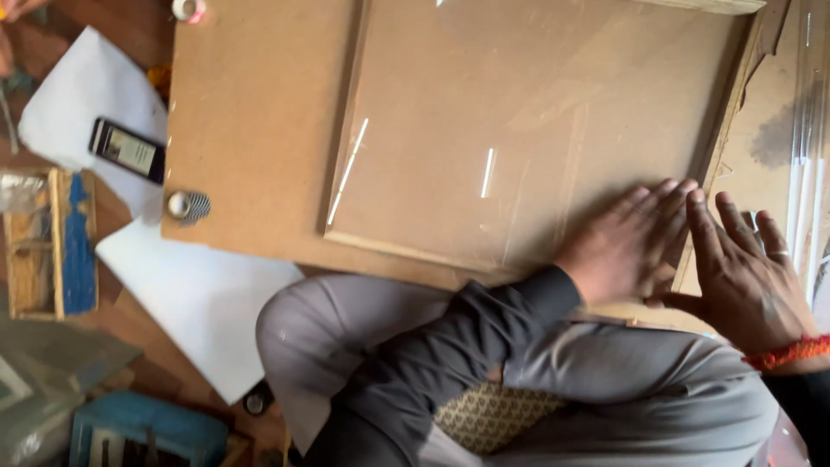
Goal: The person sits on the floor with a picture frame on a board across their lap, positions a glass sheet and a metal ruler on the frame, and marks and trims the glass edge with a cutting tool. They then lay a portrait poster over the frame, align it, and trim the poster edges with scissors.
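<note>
A large brown fibreboard (251,121) lies on the floor in front of my folded legs. A clear glass-like sheet (519,112) rests on it, showing faint reflections. My left hand (627,246), in a dark sleeve, lies flat, palm down, on the sheet's near right corner. My right hand (743,277), with an orange thread at the wrist and a ring, lies flat beside it at the board's right edge, fingers spread. The two hands touch at the fingertips. Neither hand grips anything.
A phone (127,150) lies on white paper (78,95) to the left. A tape roll (187,9) and a small ridged round object (188,207) sit at the board's left edge. There is also a blue-painted wooden frame (52,242), a second white sheet (203,303), and white strips (808,173) at far right.
</note>
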